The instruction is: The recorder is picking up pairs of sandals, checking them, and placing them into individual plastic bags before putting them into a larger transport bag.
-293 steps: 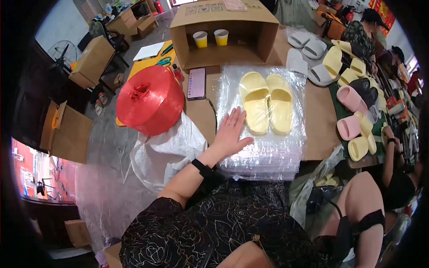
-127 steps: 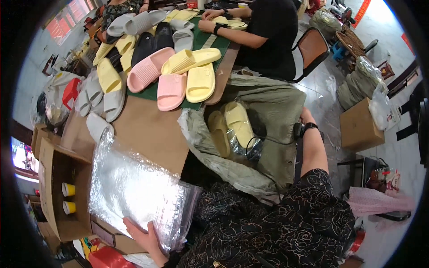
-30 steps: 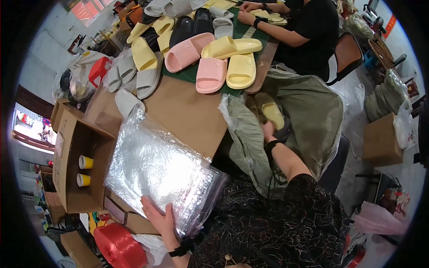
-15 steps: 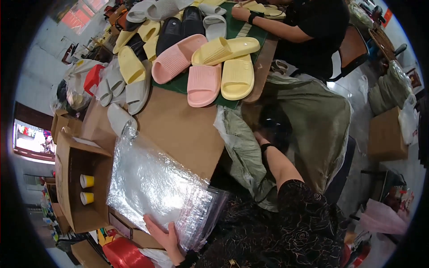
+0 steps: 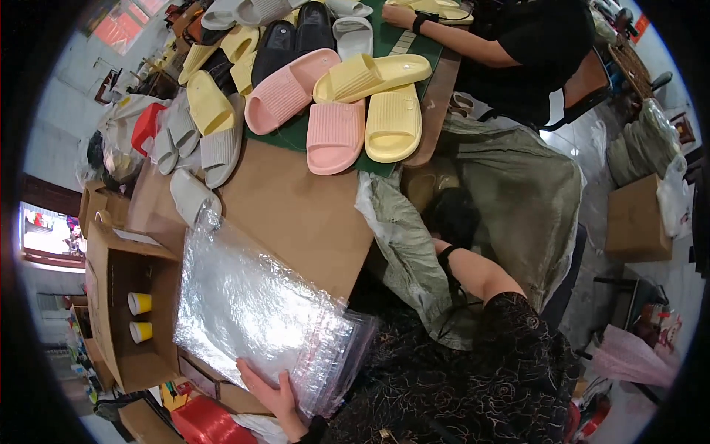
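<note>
My left hand (image 5: 270, 392) lies spread on a stack of clear plastic bags (image 5: 251, 296) at the table's near edge. My right hand (image 5: 441, 248) reaches down into a large green woven sack (image 5: 525, 185) standing beside the table; its fingers are hidden. Close by that hand, inside the sack, is a dark object (image 5: 452, 211) whose kind I cannot make out. Tan slippers (image 5: 421, 189) show dimly in there too. On the table, a pink slipper (image 5: 336, 137) and a yellow slipper (image 5: 393, 126) lie nearest the sack.
More grey, black and yellow slippers cover the far table around a green mat (image 5: 381, 169). An open cardboard box (image 5: 111, 296) holding two yellow-and-white cups stands at left, with red ribbon (image 5: 211, 422) below it. Across the table, a co-worker's hand (image 5: 399, 16) is by yellow slippers.
My right hand has shifted slightly right and lower in the sack, and the dark object sits lower, uncovering tan slippers behind it. My left hand keeps its place on the bags.
</note>
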A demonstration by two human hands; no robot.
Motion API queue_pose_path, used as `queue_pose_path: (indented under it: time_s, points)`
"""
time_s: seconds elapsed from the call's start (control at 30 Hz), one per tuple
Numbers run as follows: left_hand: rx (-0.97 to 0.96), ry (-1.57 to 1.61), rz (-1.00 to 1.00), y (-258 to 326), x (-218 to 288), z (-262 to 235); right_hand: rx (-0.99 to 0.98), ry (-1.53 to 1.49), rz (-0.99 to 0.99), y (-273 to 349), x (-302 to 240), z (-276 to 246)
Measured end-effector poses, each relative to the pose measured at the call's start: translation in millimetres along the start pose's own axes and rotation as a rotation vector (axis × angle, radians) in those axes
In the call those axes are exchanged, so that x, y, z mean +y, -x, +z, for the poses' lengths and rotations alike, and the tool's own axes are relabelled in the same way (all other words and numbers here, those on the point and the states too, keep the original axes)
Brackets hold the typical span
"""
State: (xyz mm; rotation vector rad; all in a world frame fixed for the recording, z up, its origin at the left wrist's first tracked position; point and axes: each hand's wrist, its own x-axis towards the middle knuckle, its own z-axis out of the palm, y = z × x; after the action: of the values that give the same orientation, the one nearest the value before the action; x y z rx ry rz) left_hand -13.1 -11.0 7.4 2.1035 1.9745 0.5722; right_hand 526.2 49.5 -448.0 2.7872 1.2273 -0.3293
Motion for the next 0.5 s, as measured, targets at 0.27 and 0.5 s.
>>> queue_pose_path:
  time_s: [0.27,0.5]
  points:
    - [-0.019,-0.023,-0.053,1.7,1.1,0.7,-0.054,-0.095,-0.097,-77.8,-2.4,26.2]
    - [0.032,-0.045,-0.07,9.5,5.7,-11.1,-0.095,-0.195,-0.214,-56.5,39.9,92.6]
